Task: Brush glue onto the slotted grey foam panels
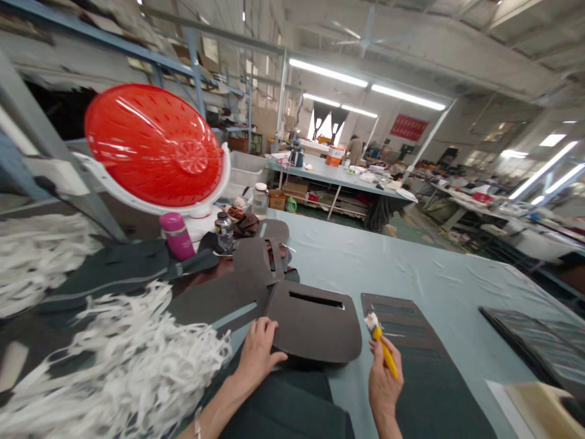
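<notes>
My right hand point(385, 378) is closed around the yellow handle of a brush point(379, 341). White matter coats the bristles, which are over the upper left part of a long dark sheet point(439, 378) with slot-like strips. Beside it, my left hand point(259, 350) lies at the left edge of a dark rounded panel point(315, 332), its thumb spread away from the fingers. A long narrow slot runs near the panel's far edge, and more pieces seem stacked under it. Another dark panel point(219, 299) and a slotted piece point(251, 259) lie behind my left hand.
White strips point(155, 366) are heaped at the left. Past them stand a big red round dish in a white frame point(155, 146), a purple bottle point(176, 236) and a clear jar point(260, 201). Black sheets point(534, 341) lie on the blue-grey table point(338, 250) at the right.
</notes>
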Motion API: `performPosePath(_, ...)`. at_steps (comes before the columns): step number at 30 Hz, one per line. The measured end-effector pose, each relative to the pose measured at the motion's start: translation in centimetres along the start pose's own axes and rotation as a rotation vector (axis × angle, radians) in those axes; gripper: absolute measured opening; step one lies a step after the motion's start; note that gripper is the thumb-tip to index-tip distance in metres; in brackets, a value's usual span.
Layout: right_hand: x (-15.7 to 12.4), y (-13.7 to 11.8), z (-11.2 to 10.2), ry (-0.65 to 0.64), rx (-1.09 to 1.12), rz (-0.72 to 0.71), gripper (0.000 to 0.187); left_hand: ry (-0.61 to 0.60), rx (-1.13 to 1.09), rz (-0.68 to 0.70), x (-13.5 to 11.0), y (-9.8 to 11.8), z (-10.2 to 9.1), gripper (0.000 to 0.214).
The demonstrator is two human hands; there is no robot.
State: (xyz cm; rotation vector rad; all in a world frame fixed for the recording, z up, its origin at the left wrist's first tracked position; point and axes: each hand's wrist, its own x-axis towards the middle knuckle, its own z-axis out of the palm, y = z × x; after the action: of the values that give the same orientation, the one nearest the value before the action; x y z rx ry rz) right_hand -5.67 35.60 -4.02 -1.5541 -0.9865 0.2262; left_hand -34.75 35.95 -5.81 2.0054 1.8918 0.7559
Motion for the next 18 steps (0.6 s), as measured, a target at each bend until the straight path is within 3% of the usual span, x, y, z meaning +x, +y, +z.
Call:
performPosePath(2,0.5,-1.7,0.9,-0.015,-0.023,0.014,0.043,-0.008,-0.001,-0.023,-0.5,1.4,-0.4,0.054)
performPosePath(4,0.5,-3.9,2.5,-0.132,0.015,0.038,0.042,-0.048,-0.042,0.034,-1.4,3.4,-0.1,0.055)
performPosePath(7,-0.9,-7.0,6.4,-0.479,0.13,0.073,0.038,-0.177,-0.128,0.133,-2.9,6.2,1.7,0.061)
performPosePath(10,-2.9,-8.7,10.5,-0.823,0.185,0.114,0.031,-0.251,-0.145,0.063,-3.9,7.5,3.9,0.065)
performPosePath(13,-3.6,-8.8,14.1,-1.043,0.185,0.078,0.026,-0.269,-0.149,0.005,-4.1,7.5,5.0,0.061)
performPosePath(16,-2.4,-8.2,17.6,-1.04,0.155,-0.012,0.025,-0.276,-0.163,0.008,-4.0,7.0,5.4,0.06)
performPosePath(18,-1.2,-8.0,20.1,-0.883,0.141,0.027,0.028,-0.282,-0.161,0.016,-4.0,6.6,5.7,0.061)
